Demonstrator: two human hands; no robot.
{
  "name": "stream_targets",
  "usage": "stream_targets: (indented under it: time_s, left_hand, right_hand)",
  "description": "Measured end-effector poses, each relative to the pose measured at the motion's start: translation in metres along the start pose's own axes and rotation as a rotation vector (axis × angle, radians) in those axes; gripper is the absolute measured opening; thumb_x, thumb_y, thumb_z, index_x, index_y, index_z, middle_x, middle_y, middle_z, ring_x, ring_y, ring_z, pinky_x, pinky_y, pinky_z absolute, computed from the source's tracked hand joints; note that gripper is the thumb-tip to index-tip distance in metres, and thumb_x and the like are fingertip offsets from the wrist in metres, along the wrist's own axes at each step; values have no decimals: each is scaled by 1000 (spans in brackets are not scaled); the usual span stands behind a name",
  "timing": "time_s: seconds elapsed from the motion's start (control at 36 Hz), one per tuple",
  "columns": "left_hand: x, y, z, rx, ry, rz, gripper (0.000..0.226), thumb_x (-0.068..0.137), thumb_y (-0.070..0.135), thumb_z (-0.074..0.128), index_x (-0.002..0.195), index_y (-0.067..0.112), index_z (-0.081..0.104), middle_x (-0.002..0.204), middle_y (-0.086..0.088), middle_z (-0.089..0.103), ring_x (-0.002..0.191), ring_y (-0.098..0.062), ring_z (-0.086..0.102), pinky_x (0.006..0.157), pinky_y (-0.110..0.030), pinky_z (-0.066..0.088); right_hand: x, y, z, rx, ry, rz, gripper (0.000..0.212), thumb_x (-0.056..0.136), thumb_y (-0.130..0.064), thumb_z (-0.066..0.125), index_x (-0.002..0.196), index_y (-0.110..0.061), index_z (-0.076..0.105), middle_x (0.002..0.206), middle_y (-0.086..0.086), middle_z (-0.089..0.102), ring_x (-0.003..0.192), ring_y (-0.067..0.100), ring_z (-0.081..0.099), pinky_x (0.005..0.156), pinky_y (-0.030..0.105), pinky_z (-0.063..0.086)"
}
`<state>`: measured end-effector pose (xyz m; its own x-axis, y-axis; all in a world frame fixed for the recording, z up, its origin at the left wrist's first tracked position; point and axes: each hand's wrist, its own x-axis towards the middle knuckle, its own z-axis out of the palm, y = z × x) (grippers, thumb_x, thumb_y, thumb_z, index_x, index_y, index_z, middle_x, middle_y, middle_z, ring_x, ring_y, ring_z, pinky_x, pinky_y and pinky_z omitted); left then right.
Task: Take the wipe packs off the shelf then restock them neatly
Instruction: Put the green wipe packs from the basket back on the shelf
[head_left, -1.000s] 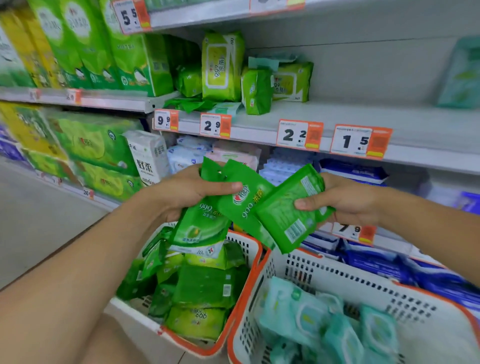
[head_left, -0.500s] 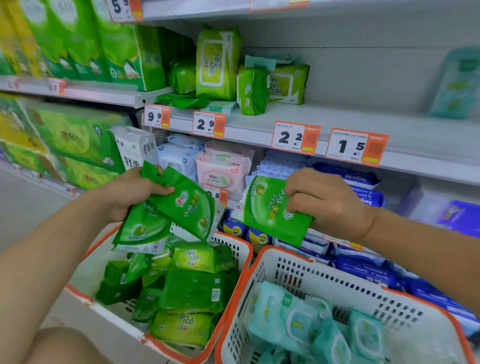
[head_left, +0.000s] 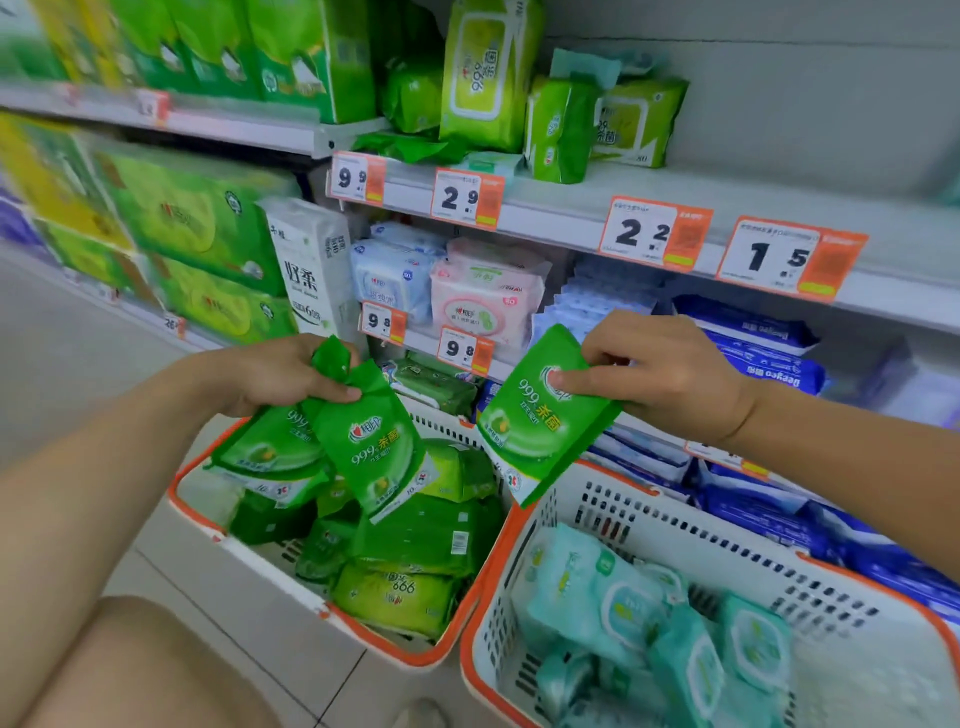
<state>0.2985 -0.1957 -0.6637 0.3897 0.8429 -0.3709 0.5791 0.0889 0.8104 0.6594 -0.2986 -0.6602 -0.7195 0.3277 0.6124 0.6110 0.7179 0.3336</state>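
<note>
Restock step, judged. R hand (head_left: 670, 374) pinches one green pack (head_left: 540, 415) by its top, above the gap between the baskets. L hand (head_left: 280, 374) grips two packs (head_left: 332, 447) over left basket (head_left: 197, 504). Next: carry R pack up to shelf (head_left: 753, 202), stand it w/ label facing out.

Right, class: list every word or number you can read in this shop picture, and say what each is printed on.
"999" on the green wipe pack pinched by the right hand.
"999" on the front green pack gripped by the left hand.
"9 9", "2 9", "2 2", "1 5" on the upper shelf price tags.
"9 8" on two lower price tags.
"666", an inverted 999, on a basket pack.
Small print: unreadable.
</note>
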Motion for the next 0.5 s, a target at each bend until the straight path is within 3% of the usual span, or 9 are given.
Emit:
stream_targets:
  time_s: [0.08,0.14,0.22,0.31,0.36,0.39,0.44,0.47,0.5]
  left_hand:
    - [5,-5,-1,76,3,-52,17,84,2,73,90,13,62,88,-11,73,77,-23,71,60,-27,56]
    - [9,-9,-2,113,-2,-93,21,83,3,75,98,12,64,96,-15,74,87,-30,72,71,-36,59]
    - [11,-13,-3,174,-10,-121,26,81,4,77,102,12,65,104,-14,73,94,-30,71,82,-42,59]
    - [16,-19,-6,235,6,-106,23,80,7,79,93,18,64,106,-7,68,90,-20,67,67,-28,60]
    - [21,-25,-10,215,74,-60,21,82,9,78,94,18,64,109,-7,68,95,-23,67,66,-25,57]
    - [24,-27,-11,192,121,-33,22,83,10,77,100,19,65,115,-9,67,99,-24,67,70,-25,55]
    - [30,-31,-15,194,156,-18,41,87,11,73,124,23,61,137,-10,56,117,-25,59,85,-27,51]
    - [32,-33,-15,239,116,-45,56,88,13,73,138,26,52,146,-8,48,129,-26,51,95,-31,47]
    - [33,-35,-14,305,49,-89,67,88,18,74,146,29,41,150,-7,43,136,-26,44,102,-35,43]
  right_hand:
    - [-4,1,13,63,-86,11,34,83,3,63,112,-12,73,81,14,62,75,22,46,49,27,32]
    - [-5,-2,23,84,-144,10,48,76,6,70,117,-18,63,83,14,62,75,24,49,42,30,38]
    - [-6,-13,40,51,-201,39,56,60,14,81,107,-15,74,82,13,63,67,30,57,39,30,37]
    - [-2,-31,57,78,-250,91,39,71,1,60,102,-15,79,81,8,65,69,29,62,38,28,40]
    - [7,-43,71,164,-279,248,43,79,-12,47,112,-17,75,89,7,65,72,30,67,44,38,51]
    - [14,-48,77,226,-348,387,46,84,-15,50,126,-21,68,100,7,64,82,32,68,56,42,55]
    - [26,-61,83,340,-649,595,71,92,-16,62,155,-32,31,129,7,55,110,28,61,81,38,51]
    - [31,-70,83,398,-844,586,83,93,-17,65,158,-35,16,138,7,51,115,22,56,84,33,46]
    - [36,-79,81,430,-1045,500,86,94,-19,65,159,-34,12,143,8,50,115,18,54,82,28,43]
